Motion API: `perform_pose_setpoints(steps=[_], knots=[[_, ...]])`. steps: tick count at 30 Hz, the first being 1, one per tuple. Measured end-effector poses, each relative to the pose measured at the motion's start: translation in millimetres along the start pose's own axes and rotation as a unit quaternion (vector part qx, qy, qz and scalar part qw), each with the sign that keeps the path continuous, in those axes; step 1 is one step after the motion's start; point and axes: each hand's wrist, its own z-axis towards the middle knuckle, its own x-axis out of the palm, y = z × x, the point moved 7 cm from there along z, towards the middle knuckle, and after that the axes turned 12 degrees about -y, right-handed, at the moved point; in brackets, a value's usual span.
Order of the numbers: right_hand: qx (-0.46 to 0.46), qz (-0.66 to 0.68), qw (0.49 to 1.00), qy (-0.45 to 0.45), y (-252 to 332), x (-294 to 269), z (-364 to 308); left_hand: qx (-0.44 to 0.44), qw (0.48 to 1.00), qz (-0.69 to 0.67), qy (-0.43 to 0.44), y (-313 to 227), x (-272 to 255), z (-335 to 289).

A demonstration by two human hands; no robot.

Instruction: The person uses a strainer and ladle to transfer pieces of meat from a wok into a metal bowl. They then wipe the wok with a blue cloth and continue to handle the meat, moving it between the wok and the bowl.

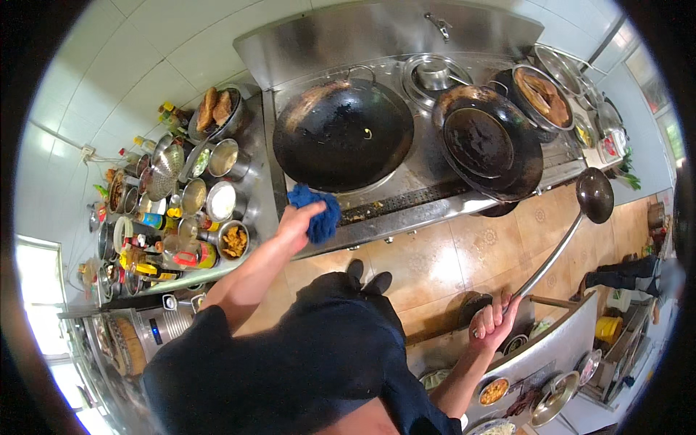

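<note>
My left hand [293, 226] is closed on a bunched blue cloth [320, 212] just over the front edge of the stove. Behind it sits a large black wok [344, 134], with a small pale scrap and some wet spots inside. Out to the right, my right hand [496, 319] grips the handle of a long metal ladle [552, 255]. Its dark, rounded bowl hangs in the air beyond the stove's front edge, near the second wok [528, 168], in which a smaller dark round pan [478, 143] rests.
Left of the stove, a counter holds sauce bottles, steel pots, a strainer [166, 161] and a cup of fried pieces [233, 241]. A bowl with meat [542, 98] stands at the back right. Behind my right arm is a steel table [540, 359] with dishes. Another person's legs [620, 276] show at far right.
</note>
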Motion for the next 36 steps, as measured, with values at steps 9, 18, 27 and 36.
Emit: perform_pose_setpoints(steps=[9, 18, 27, 36], knots=[[-0.009, 0.000, 0.996, -0.091, -47, -1, -18, 0.560, 0.583, 0.588, -0.031, -176, 73, 103], [-0.041, -0.001, 0.987, -0.155, -117, 23, -73, 0.497, 0.581, 0.643, 0.057, -24, 170, 277], [-0.011, -0.008, 0.989, -0.149, -145, 34, -54, 0.442, 0.607, 0.533, 0.390, -48, 145, 199], [0.008, -0.202, 0.962, -0.185, -142, 58, -31, 0.424, 0.540, 0.667, 0.288, -11, 103, 229]])
